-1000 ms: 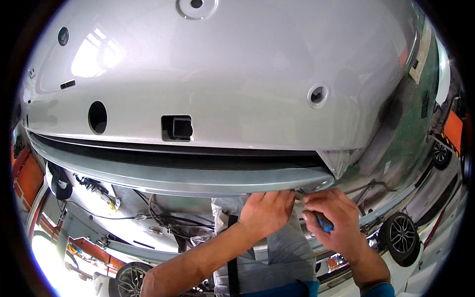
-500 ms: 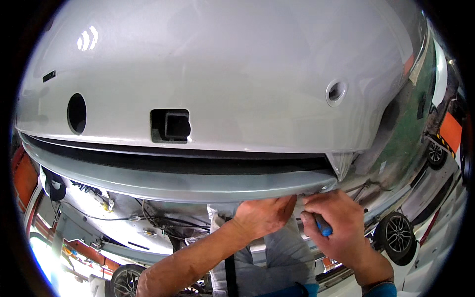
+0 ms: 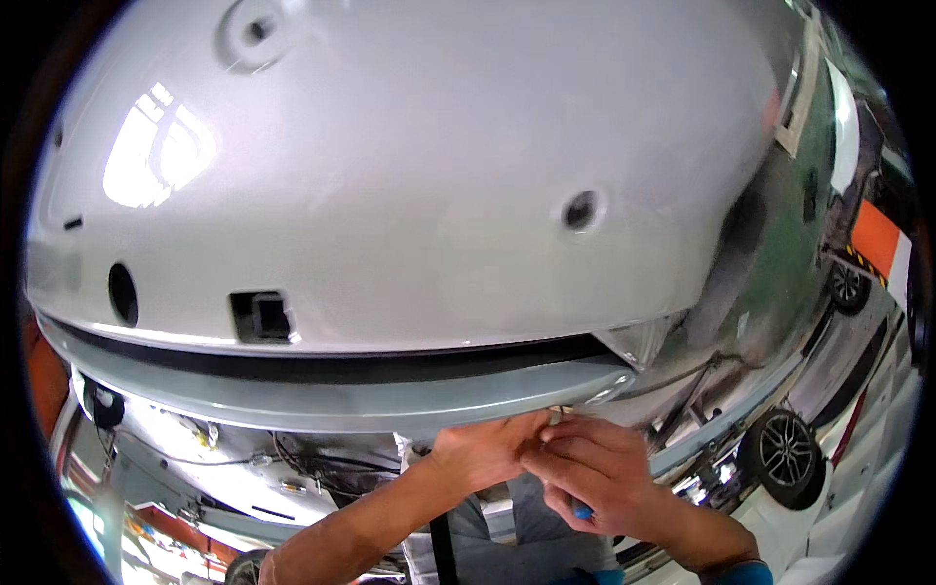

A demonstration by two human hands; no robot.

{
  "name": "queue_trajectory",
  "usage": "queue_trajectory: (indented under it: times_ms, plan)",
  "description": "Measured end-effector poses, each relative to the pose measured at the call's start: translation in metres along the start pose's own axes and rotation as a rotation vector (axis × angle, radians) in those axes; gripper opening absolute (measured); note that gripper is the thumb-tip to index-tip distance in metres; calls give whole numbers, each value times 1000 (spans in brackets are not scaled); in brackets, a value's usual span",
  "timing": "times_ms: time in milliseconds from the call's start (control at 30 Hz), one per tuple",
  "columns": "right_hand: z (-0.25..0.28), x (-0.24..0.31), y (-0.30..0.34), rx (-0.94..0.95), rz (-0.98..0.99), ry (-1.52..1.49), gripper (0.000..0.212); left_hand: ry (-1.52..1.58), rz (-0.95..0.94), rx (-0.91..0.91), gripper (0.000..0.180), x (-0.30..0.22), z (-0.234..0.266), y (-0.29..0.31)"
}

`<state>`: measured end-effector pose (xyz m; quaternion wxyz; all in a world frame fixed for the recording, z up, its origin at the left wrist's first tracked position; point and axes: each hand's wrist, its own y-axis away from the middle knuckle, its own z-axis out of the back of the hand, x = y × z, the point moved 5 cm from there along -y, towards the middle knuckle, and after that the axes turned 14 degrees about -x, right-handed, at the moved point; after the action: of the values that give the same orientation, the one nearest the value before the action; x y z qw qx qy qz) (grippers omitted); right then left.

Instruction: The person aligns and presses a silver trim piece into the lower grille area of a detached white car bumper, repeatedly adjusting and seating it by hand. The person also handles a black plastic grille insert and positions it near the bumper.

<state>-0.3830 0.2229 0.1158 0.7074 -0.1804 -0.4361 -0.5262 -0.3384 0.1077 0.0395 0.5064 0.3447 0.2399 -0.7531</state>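
Left hand (image 3: 490, 453) at near edge of grey strip (image 3: 322, 403), its fingers' state unclear, right hand (image 3: 609, 473) beside it, fingers clamped on blue-ended tool (image 3: 582, 510)

Car wkshp, w/ silver body panel (image 3: 439, 205), exposed wiring (image 3: 341, 466) & wheel (image 3: 786, 459)

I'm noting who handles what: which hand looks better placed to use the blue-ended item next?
Probably the right hand: the blue-ended item shows in its grip. The left hand is just below the grey strip, farther from the blue end.
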Motion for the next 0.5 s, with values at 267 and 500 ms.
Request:
queue_trajectory:
  times_ms: [267,500]
  plan:
    - [-22,-8,17,-308,-161,-110,64,159,96,-108,20,7,-8,9]
    - [-30,-3,6,-806,-343,-274,57,16,24,101,30,0,30,2]
